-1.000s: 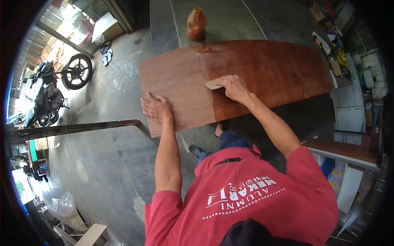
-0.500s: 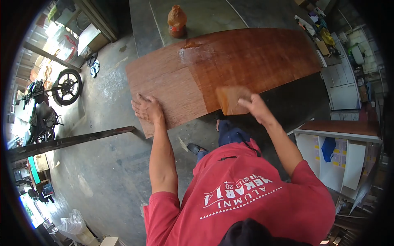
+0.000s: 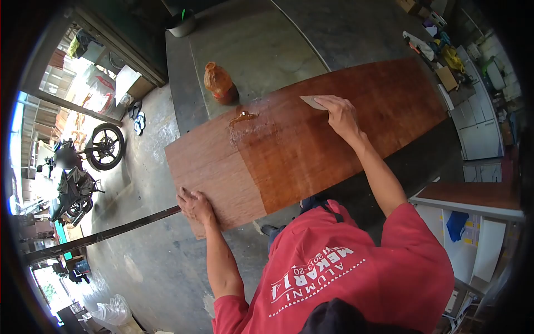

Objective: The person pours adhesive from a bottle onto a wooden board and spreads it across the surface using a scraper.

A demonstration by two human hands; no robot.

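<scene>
A long wooden board (image 3: 239, 183) lies across the work table, its left part pale bare wood and its right part coated glossy reddish brown. My left hand (image 3: 194, 205) rests on the board's near left corner with its fingers apart. Over the far side of the coated part, my right hand (image 3: 340, 116) is closed on a thin flat spreader (image 3: 313, 102), seen nearly edge-on. A small pool of brown liquid (image 3: 243, 116) lies left of it, with wet streaks below. Behind the board stands an orange-brown stained plastic bottle (image 3: 218, 83).
At the far left of the table (image 3: 261, 61) is a dark pot (image 3: 181, 25) with something green in it. A motorcycle (image 3: 78, 172) is parked on the left. A dark bar (image 3: 105, 236) reaches toward the board's left end. White cabinets (image 3: 478, 119) and cluttered shelves are at right.
My right hand has moved the spreader from the board's near edge up to its far side. My left hand stays at the left corner. The view has shifted, bringing the pot into sight.
</scene>
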